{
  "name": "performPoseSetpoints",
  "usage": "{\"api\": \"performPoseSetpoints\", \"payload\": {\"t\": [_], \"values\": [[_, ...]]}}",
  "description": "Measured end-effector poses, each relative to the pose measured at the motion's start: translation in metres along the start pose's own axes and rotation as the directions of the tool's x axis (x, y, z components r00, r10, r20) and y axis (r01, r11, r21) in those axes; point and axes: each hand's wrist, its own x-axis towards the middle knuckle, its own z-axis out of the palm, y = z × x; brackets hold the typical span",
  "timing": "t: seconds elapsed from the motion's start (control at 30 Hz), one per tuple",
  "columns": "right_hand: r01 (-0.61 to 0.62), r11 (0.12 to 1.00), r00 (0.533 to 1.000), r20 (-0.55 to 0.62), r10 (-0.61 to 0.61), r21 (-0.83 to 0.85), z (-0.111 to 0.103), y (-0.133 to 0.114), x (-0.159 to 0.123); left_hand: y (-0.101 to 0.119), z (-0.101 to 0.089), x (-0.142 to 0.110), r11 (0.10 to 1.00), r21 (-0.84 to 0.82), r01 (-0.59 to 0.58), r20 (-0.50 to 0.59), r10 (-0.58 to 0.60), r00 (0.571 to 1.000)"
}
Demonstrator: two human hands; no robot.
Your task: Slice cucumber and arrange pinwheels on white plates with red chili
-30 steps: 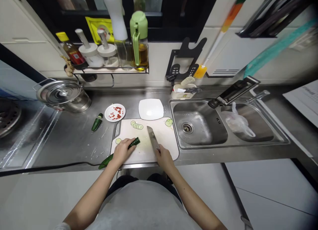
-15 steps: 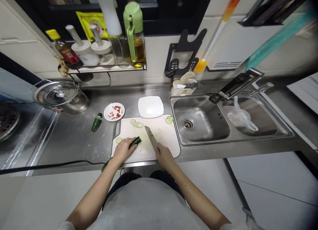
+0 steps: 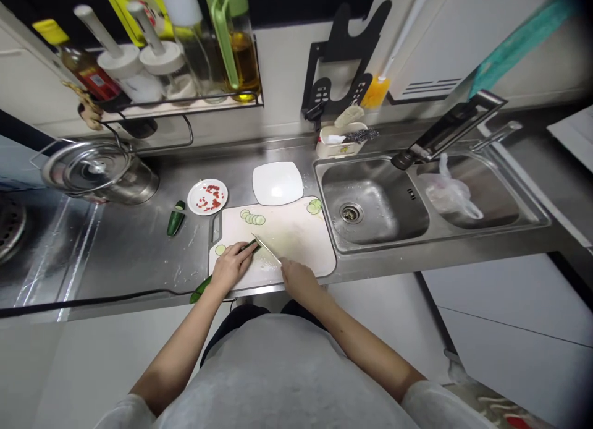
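Observation:
A long green cucumber (image 3: 200, 289) lies across the near left of a white cutting board (image 3: 296, 234). My left hand (image 3: 231, 267) is closed over the cucumber and presses it down on the board. Gripping a knife (image 3: 265, 249) by its handle, my right hand (image 3: 297, 279) sets the blade against the cucumber's cut end, right beside my left fingers. Several cucumber slices (image 3: 252, 218) lie at the far side of the board, more slices (image 3: 315, 206) at its far right corner, and one slice (image 3: 220, 250) near its left edge.
Behind the board stand an empty white square plate (image 3: 277, 183) and a small round plate of red chili bits (image 3: 208, 196). A cucumber end piece (image 3: 175, 219) lies to the left. A lidded steel pot (image 3: 99, 172) is far left, a double sink (image 3: 375, 203) on the right.
The knife has swung left from the middle of the board to the cucumber's cut end. My left hand has stayed on the cucumber. The camera has tipped downward.

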Motion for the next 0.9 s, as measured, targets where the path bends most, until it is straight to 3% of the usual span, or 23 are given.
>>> {"api": "performPoseSetpoints", "payload": {"t": [0.4,0.9], "values": [[-0.002,0.999,1.0,0.001,0.002,-0.043,0.008,-0.015,-0.001,-0.002,-0.002,0.003,1.0,-0.006,-0.004,0.022,0.004,1.0],[-0.027,0.998,1.0,0.005,0.027,-0.049,-0.002,-0.032,-0.003,-0.006,-0.001,0.005,0.998,-0.06,0.009,0.036,-0.007,0.999]]}}
